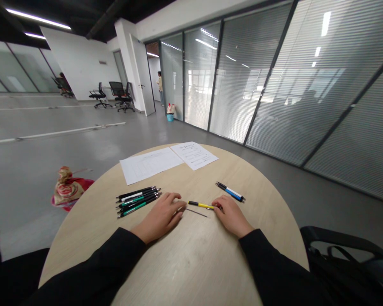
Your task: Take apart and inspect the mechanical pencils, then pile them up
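Observation:
On the round wooden table [191, 259], a yellow and black pen [201, 205] lies between my hands. The fingertips of my right hand [231, 214] are closed on its right end. My left hand [162, 216] rests on the table with its fingers apart, its fingertips near the pen's black end. A thin dark rod [197, 212] lies just below the pen, its left end close to my left fingers. Left of my left hand is a group of several black, green and white pens [137, 201]. Beyond my right hand lie a blue pen [232, 194] and a white and black pen [229, 188], side by side.
Two printed paper sheets [151, 165] [194, 155] lie at the table's far side. A red and beige bag [69, 189] is on the floor at left. A black chair [344, 246] stands at the right. Farther off, a person [160, 87] stands by the doorway.

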Tool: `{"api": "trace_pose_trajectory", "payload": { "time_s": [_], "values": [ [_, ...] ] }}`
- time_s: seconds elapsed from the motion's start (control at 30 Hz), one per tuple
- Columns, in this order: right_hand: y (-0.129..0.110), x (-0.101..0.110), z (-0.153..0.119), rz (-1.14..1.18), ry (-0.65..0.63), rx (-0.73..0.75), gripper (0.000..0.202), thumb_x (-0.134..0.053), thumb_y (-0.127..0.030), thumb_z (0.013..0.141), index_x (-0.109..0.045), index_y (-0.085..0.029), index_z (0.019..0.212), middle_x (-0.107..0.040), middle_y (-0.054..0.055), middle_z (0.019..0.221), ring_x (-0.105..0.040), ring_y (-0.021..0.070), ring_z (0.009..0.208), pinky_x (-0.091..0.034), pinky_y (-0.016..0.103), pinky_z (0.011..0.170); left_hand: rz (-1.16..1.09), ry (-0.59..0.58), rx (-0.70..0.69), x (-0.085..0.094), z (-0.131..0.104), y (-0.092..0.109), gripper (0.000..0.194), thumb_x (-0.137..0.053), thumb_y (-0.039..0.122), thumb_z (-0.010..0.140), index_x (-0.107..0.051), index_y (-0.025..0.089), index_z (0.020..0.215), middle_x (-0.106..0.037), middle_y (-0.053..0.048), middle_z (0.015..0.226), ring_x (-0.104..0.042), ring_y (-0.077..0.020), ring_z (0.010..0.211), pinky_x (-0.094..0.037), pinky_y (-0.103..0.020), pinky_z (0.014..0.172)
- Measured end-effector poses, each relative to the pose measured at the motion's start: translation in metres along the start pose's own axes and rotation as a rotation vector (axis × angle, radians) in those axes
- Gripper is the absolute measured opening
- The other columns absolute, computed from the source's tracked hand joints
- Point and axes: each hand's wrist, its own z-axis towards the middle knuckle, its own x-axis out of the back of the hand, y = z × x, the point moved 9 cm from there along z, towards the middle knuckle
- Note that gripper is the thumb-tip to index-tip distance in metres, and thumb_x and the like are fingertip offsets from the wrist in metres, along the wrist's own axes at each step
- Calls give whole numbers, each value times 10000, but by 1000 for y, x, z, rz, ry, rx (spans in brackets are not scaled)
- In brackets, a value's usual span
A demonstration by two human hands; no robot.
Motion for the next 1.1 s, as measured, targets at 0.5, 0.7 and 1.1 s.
{"api": "trace_pose_trajectory", "payload": {
  "time_s": [0.5,0.7,1.1],
  "values": [
    [-1,-1,0,-1,-18,-7,122,-564,-96,890,-651,-174,855,-629,59,886,-563,204,887,-423,313,820,14,2,-71,-7,2,10,201,-514,252,989,-702,247,1061,-587,-113,1217,-516,-267,1111,-480,-432,939],
    [2,-2,1,-22,13,-13,116,-561,-84,876,-620,-173,830,-613,56,884,-555,200,870,-423,306,800,55,-24,-102,-15,3,12,168,-537,224,978,-691,206,913,-633,-99,1140,-523,-256,1058,-473,-411,901],
    [-4,-3,0,-89,5,16,121,-552,-98,891,-609,-182,825,-605,67,897,-554,214,893,-423,324,821,186,-45,-215,-20,5,29,209,-476,157,1003,-617,170,850,-620,-89,969,-512,-231,899,-425,-379,820]
  ]
}}
